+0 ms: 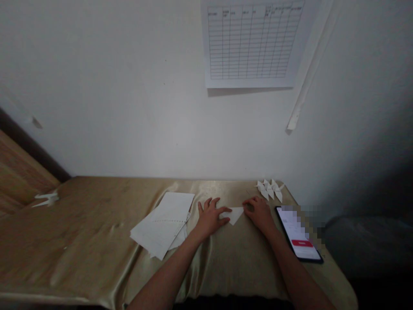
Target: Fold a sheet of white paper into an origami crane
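Observation:
A small white folded paper [235,214], triangular with its point toward me, lies on the gold cloth of the table [97,224]. My left hand [211,216] rests flat on the paper's left part, fingers spread and thumb laid across it. My right hand [259,212] presses down at the paper's right corner with its fingers curled together. Several finished folded paper figures [270,189] stand in a row just beyond my right hand.
A stack of white sheets [164,224] lies left of my left hand. A phone [298,234] with a lit screen lies to the right near the table's edge. A white wall with a printed grid chart [253,41] rises behind. A wooden board [19,176] stands at left.

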The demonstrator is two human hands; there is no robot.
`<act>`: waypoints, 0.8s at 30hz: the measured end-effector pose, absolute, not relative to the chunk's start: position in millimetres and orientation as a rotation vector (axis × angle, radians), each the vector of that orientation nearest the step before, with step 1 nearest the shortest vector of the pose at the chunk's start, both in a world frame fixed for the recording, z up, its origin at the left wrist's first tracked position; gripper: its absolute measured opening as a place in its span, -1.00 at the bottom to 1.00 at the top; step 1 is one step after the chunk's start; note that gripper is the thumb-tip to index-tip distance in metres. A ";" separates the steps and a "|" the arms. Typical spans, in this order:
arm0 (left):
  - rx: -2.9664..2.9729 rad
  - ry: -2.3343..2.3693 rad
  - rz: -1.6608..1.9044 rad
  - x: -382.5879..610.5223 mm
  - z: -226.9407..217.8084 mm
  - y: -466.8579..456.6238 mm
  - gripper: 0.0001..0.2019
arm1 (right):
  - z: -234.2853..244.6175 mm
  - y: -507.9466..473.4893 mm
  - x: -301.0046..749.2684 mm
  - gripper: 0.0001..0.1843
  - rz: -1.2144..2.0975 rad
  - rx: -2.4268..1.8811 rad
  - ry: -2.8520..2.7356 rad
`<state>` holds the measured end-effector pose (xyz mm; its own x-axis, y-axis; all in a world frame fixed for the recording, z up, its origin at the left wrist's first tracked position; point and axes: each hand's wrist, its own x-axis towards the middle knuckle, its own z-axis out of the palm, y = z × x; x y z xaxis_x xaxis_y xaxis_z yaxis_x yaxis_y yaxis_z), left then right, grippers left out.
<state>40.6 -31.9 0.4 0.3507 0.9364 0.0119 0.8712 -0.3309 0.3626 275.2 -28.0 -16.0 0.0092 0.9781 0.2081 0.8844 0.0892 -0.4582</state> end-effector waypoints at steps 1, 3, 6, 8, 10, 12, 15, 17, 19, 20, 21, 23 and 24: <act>2.325 1.611 0.316 40.6 -0.2 -31.7 -0.61 | -15.6 -28.6 274.6 -0.76 0.274 -1.836 -1.902; 2.327 1.613 0.317 40.6 -1.1 -31.3 -0.61 | -14.8 -29.8 274.2 -0.76 0.301 -1.845 -1.907; 2.330 1.618 0.325 40.6 -1.3 -31.2 -0.61 | -13.9 -31.5 274.0 -0.73 0.324 -1.847 -1.918; 2.330 1.622 0.329 40.8 -0.4 -31.7 -0.61 | -13.6 -32.9 273.3 -0.70 0.324 -1.851 -1.918; 2.330 1.622 0.334 41.1 0.7 -32.5 -0.61 | -13.4 -34.7 271.6 -0.65 0.319 -1.859 -1.918; 2.323 1.624 0.335 41.4 1.3 -33.1 -0.61 | -12.9 -36.8 269.0 -0.58 0.317 -1.868 -1.922; 2.318 1.628 0.334 41.4 -0.1 -33.0 -0.61 | -11.6 -40.4 264.3 -0.48 0.320 -1.884 -1.929; 2.322 1.626 0.334 40.9 -2.5 -32.3 -0.62 | -10.9 -42.9 261.3 -0.42 0.323 -1.892 -1.933; 2.326 1.620 0.341 40.3 -5.2 -31.4 -0.61 | -10.8 -45.3 258.7 -0.37 0.326 -1.891 -1.945; 2.329 1.618 0.344 40.1 -6.4 -30.9 -0.61 | -11.2 -46.3 257.6 -0.35 0.325 -1.888 -1.952; 2.332 1.621 0.346 39.9 -7.2 -30.6 -0.61 | -11.8 -47.3 256.5 -0.32 0.320 -1.884 -1.960; 2.338 1.620 0.346 39.7 -7.8 -30.2 -0.61 | -13.5 -49.0 254.6 -0.27 0.300 -1.881 -1.966; 2.338 1.621 0.347 39.8 -7.5 -30.2 -0.61 | -14.6 -49.7 253.7 -0.24 0.289 -1.881 -1.968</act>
<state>39.8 -30.2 -7.5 0.3434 0.9383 0.0399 0.8726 -0.3345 0.3560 253.7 -49.7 -14.6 -0.0131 0.9895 0.1438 0.9066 0.0725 -0.4158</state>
